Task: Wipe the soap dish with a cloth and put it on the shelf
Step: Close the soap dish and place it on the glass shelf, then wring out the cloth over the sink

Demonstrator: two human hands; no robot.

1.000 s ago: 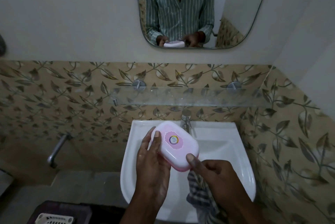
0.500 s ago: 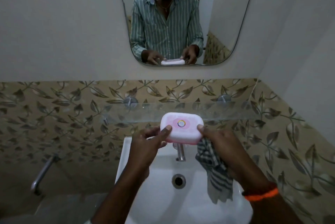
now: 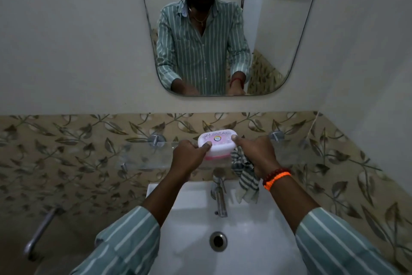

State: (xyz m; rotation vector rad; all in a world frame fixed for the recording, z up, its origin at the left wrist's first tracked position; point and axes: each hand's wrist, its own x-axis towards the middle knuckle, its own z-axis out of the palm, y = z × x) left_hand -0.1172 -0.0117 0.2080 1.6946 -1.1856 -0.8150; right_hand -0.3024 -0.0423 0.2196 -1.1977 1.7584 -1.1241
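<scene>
Filling the twelve o'clock wall, the mirror [image 3: 223,29] reflects a striped shirt and a headset. Below it, at six o'clock, sits the white sink [image 3: 245,241], its tap [image 3: 219,194] rising at the basin's twelve o'clock edge and the drain [image 3: 218,241] near the centre. Between mirror and sink runs the glass shelf [image 3: 312,152], fixed to the leaf-patterned tiles [image 3: 66,152] by round metal mounts.

Both forearms reach up from striped sleeves toward the shelf. The left hand [image 3: 189,156] has its grip closed on the nine o'clock end of the soap dish [image 3: 217,143], thumb on the lid. The right hand [image 3: 256,154] pinches the three o'clock end with its thumb on top — the same grip also traps the cloth [image 3: 245,176], a striped rag that hangs down from the palm beside the tap. An orange band [image 3: 277,180] circles the right wrist.

The soap dish — white lid, pink base, lid shut — is level and at the shelf's front edge; I cannot tell whether it rests on the glass.
</scene>
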